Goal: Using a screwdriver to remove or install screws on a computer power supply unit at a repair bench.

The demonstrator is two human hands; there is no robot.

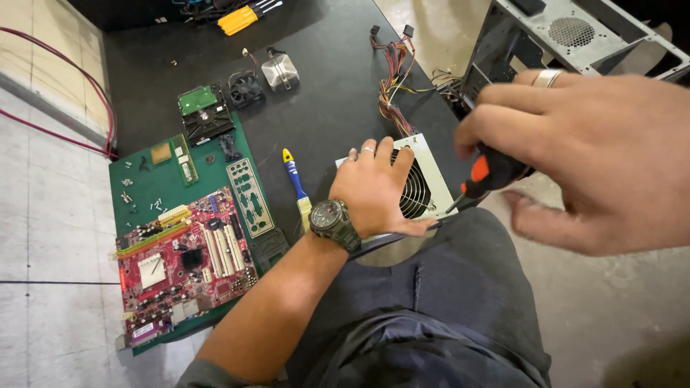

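The fingers (503, 108) of the right hand (589, 144) are curled tight round a screwdriver (483, 176) with an orange-and-black handle, its tip touching the corner of the grey power supply (431, 179), while the left hand (377, 188) lies flat on the fan grille, fingers pressed together. The supply sits at the counter (323, 108) edge, near centre, its wire bundle (392, 79) trailing toward twelve o'clock. At nine o'clock lies a red motherboard (183, 262) on a green mat (144, 187), with a blue-handled brush (296, 183) between.
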